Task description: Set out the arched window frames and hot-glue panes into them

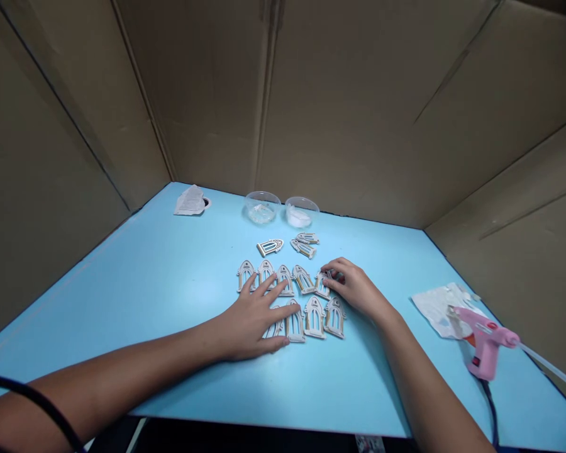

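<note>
White-and-gold arched flat pieces (314, 306) make two rows, three lie beyond; left hand (248, 324) is spread wide, right hand (356, 286) narrow at one, whether holding, I cannot tell.

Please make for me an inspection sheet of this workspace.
Surface: light blue table, dry-looking
Pieces: arched window pieces in two rows, three more beyond
Clutter: two clear tubs and crumpled paper at far side; pink glue gun at right, nozzle over a wrapper
Hands: left spread over pieces; right at far row's right end
Cables: gun's cord; black cable, lower left
Surroundings: cardboard walls
</note>
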### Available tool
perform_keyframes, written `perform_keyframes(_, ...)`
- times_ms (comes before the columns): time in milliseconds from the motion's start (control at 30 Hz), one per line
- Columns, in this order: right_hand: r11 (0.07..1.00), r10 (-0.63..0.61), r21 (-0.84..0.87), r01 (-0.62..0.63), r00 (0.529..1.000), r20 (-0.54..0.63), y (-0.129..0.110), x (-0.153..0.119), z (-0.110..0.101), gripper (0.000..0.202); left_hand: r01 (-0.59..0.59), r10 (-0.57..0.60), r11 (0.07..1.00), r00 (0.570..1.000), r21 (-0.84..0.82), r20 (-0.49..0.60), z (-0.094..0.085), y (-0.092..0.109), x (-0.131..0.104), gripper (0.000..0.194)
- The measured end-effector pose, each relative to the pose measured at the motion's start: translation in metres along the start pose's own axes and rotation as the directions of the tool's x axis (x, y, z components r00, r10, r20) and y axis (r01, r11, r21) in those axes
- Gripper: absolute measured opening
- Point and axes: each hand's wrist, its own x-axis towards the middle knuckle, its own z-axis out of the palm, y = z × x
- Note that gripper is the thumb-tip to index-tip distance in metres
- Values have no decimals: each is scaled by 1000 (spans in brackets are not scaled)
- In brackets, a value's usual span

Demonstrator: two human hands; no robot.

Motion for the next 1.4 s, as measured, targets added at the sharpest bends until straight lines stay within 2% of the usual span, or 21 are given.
perform_keyframes(167,999,-42,-31,41,998,-48,4,0,0,17,23,-23,1000,1000,-1,-20,1,-2,-3,59)
perform_keyframes(267,998,-63,-35,59,990,-129,0,-1,13,26,22,-22,1000,1000,-5,-22,-1,-4,-3,57)
perform_keyframes(333,996,-83,-32,79,982,-170,-5,-1,25,31,46,-47,999,997,-20,-66,-5,-9,0,58)
perform_keyframes(433,982,-188,-35,185,975,-121,-16,-1,38,33,149,-152,988,978,-36,-145,-12,-22,5,67)
perform_keyframes(567,943,-313,-135,306,949,-39,-33,-5,47,40,220,-222,975,973,-25,-69,-10,-33,8,80)
perform_keyframes(733,951,-240,-210,226,970,-46,-52,-18,57,40,245,-241,968,968,58,-72,4,-19,1,76)
perform_keyframes(833,958,-195,-226,174,978,-74,-52,-14,53,35,275,-268,960,956,51,-119,1,-16,3,74)
perform_keyframes(967,972,-108,-222,76,985,-138,-35,31,29,34,297,-285,955,929,17,-237,-22,-43,28,57)
perform_keyframes(1100,975,-69,-218,47,993,-94,-16,92,7,38,189,-183,982,968,15,-170,-44,-80,64,47)
perform_keyframes(1167,978,-26,-210,16,999,-43,-10,112,3,31,165,-159,986,977,26,-141,-48,-91,75,44)
perform_keyframes(1267,978,49,-200,-53,999,-22,-1,121,1,25,233,-224,972,959,33,-171,-48,-97,80,40)
perform_keyframes(1400,964,200,-167,-208,978,-65,14,107,-3,27,376,-367,927,893,-20,-261,-43,-99,75,44)
